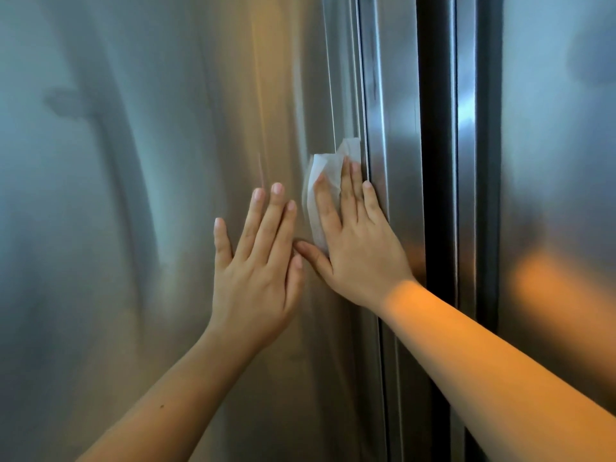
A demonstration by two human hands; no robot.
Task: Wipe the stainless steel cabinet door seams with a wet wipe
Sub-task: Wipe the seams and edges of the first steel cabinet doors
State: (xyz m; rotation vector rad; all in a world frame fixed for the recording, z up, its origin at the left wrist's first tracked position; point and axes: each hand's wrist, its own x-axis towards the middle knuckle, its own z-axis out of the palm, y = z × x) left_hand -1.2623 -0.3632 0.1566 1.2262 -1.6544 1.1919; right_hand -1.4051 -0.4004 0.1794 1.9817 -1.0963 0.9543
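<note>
The left grip (256,261) is raised flat, fingers straight and slightly spread, palm facing away. Just right of it the right grip (356,248) is flat too, fingers straight and together, its thumb stretched almost to the left thumb. Both forearms are bare.

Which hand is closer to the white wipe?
Right. The right hand presses flat on the wipe; the left hand lies flat on the door just left of it.
</note>
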